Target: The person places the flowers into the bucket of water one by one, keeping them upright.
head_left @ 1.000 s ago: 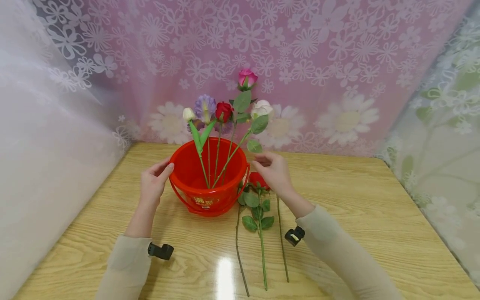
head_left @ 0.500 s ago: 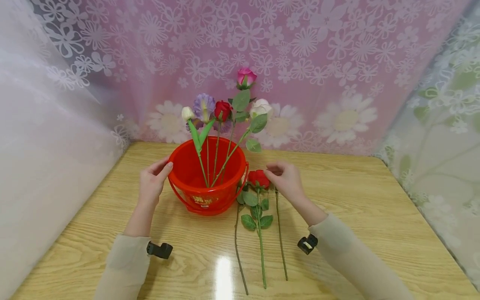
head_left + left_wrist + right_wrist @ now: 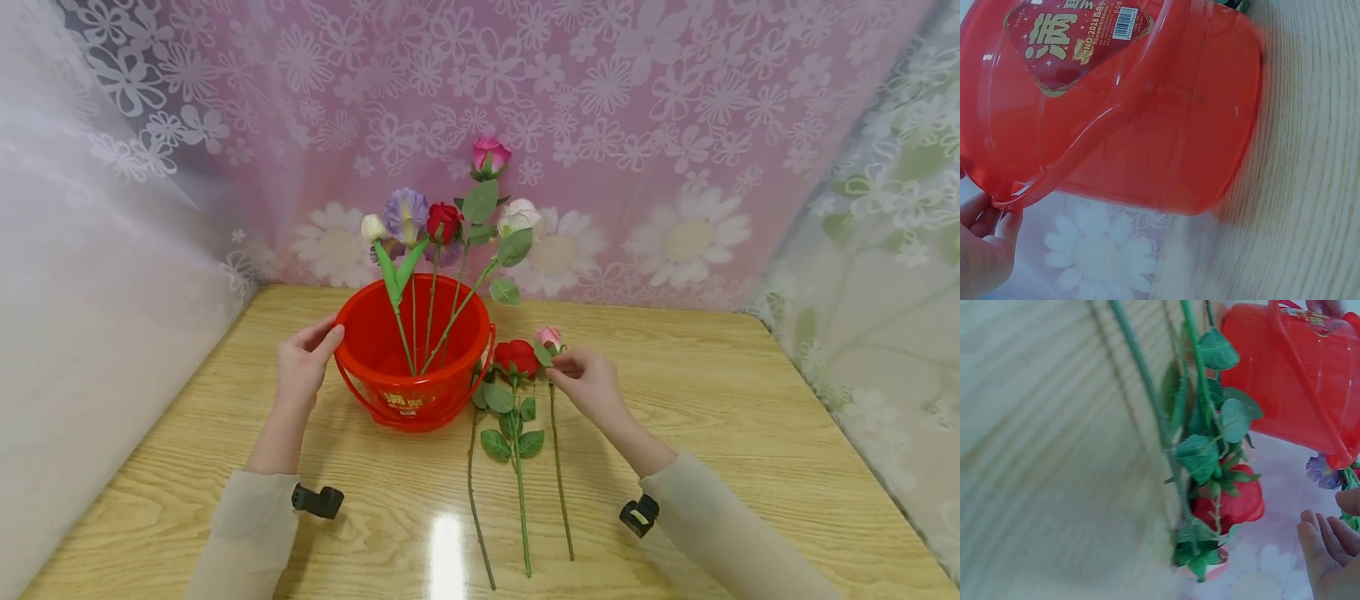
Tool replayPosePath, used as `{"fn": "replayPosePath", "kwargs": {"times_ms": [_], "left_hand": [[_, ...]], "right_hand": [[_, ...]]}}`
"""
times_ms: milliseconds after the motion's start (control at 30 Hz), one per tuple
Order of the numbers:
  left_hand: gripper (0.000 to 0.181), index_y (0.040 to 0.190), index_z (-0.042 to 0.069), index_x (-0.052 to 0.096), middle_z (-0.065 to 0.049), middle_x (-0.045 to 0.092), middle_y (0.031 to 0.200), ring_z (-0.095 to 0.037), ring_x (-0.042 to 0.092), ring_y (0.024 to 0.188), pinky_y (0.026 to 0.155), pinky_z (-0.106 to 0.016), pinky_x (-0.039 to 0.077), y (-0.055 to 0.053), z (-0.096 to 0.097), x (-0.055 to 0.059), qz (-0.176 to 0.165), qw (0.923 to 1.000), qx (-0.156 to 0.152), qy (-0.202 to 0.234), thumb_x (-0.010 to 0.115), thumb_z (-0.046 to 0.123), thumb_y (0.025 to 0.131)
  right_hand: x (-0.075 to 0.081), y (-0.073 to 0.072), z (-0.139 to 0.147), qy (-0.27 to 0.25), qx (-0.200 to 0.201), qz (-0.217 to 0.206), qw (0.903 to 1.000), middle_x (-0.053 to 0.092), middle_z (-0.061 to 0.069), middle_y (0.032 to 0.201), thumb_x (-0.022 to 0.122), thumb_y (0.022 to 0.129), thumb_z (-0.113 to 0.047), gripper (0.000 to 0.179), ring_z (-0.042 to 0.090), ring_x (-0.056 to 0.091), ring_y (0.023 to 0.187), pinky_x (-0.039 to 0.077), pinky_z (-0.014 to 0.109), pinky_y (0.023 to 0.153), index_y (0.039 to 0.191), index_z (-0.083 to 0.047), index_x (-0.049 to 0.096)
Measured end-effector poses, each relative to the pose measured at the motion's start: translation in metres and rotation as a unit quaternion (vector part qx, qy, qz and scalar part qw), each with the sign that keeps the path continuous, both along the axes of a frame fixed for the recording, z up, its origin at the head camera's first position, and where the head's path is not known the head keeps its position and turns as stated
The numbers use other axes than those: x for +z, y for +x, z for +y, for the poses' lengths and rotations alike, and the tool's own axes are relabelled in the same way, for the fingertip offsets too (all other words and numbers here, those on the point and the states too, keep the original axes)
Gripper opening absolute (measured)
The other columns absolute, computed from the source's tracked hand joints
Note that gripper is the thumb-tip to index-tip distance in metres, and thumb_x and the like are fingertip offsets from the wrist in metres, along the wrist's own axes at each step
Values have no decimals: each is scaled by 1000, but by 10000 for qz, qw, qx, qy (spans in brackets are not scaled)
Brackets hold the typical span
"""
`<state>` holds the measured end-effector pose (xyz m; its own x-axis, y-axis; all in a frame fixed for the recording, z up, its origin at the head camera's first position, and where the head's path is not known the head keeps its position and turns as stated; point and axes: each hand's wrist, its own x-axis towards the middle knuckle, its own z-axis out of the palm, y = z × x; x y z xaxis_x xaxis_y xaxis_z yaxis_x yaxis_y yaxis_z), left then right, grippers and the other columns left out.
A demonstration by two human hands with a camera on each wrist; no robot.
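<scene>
A red bucket point(image 3: 416, 400) stands on the table, holding several artificial flowers: a white tulip point(image 3: 373, 227), a purple flower point(image 3: 406, 212), a red rose point(image 3: 444, 222), a magenta rose point(image 3: 490, 157) and a white rose point(image 3: 519, 218). My left hand point(image 3: 302, 367) pinches the bucket's rim at the left, by the handle joint in the left wrist view. My right hand point(image 3: 592, 383) hovers beside a pink rose point(image 3: 548, 337) lying on the table. In the right wrist view its thumb and fingers are apart with nothing between them. A larger red rose point(image 3: 516, 357) lies between bucket and right hand.
Left of the red rose lies another stem point(image 3: 475, 500), its bloom mostly hidden by the bucket and leaves. The wooden table point(image 3: 360, 533) meets a pink floral curtain point(image 3: 600, 167) behind and pale curtains at both sides. A black wrist camera point(image 3: 639, 515) sits on each sleeve.
My right hand has moved from the bucket's right side rightward and toward me, past the red rose, uncovering the pink rose. My left hand stays on the rim.
</scene>
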<state>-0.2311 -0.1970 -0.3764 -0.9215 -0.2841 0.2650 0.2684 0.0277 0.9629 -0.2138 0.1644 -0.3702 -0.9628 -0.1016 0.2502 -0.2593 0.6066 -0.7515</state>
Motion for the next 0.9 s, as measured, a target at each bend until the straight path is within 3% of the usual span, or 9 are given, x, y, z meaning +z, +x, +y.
{"fn": "replayPosePath", "kwargs": {"times_ms": [500,900], "left_hand": [[36,113,-8,57,7,61,93,-10,58,84,72,-17,48,2,1,2,75,9999,-55,58,62,12,83],[36,113,-8,57,7,62,92,-10,58,84,72,-17,48,1,2,1,53,10000,-36,75,62,11,83]], "right_hand": [[-27,7,20,-282,51,-870,9958,64,15,85,63,81,-7,24,24,61,77,51,31,64,99,9,62],[-35,13,23,-1137,42,-2257,9675,62,20,91,58,84,-6,34,26,61,82,52,33,70,109,16,52]]}}
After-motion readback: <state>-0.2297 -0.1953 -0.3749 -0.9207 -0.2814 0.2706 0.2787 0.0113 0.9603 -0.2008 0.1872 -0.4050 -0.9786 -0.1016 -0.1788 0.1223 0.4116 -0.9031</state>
